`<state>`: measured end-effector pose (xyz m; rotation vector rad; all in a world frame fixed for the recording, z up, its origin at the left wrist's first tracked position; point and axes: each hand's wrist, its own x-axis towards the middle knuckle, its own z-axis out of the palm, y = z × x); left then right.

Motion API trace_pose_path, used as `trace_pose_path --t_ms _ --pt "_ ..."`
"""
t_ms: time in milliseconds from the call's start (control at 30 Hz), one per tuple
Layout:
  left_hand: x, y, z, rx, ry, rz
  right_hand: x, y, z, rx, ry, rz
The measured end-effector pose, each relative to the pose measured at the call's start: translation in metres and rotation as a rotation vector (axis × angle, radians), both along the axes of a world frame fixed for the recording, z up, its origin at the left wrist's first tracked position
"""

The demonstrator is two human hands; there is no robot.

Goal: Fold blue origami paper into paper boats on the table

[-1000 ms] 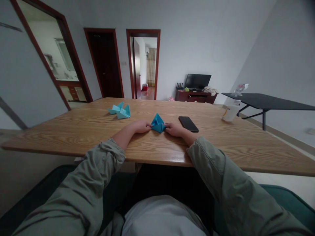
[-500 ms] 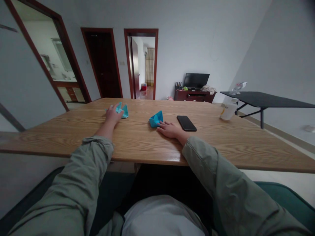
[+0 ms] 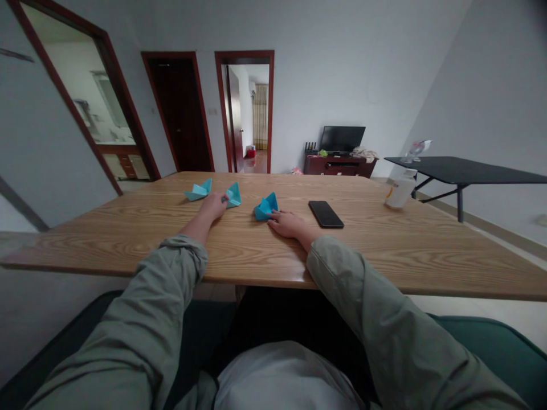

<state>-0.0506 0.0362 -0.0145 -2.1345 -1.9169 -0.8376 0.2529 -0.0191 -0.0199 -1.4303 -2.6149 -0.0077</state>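
Three folded blue paper boats stand on the wooden table. My left hand (image 3: 212,207) has its fingers closed on the left end of the middle paper boat (image 3: 233,195), partly covering it. Just behind and left of that hand sits a lighter blue paper boat (image 3: 199,191), apart from the fingers. My right hand (image 3: 289,224) lies low on the table with its fingers stretched out. Its fingertips touch the near right side of the deeper blue paper boat (image 3: 265,207).
A black phone (image 3: 325,214) lies on the wooden table (image 3: 256,256), right of my right hand. Farther right stands a white plastic container (image 3: 400,191). Beyond the table are a black folding table (image 3: 465,169) and a television (image 3: 342,139) on a low cabinet.
My left hand has moved right with the middle boat, opening a gap from the left boat, which now shows fully. My right hand and the deeper blue boat have shifted slightly left.
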Motion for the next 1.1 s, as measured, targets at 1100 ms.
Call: trace_pose_path --t_ms 1100 --pt "0.063 -0.021 0.035 -0.072 -1.089 -0.359 -0.001 -0.010 0.005 0.020 0.099 0.096"
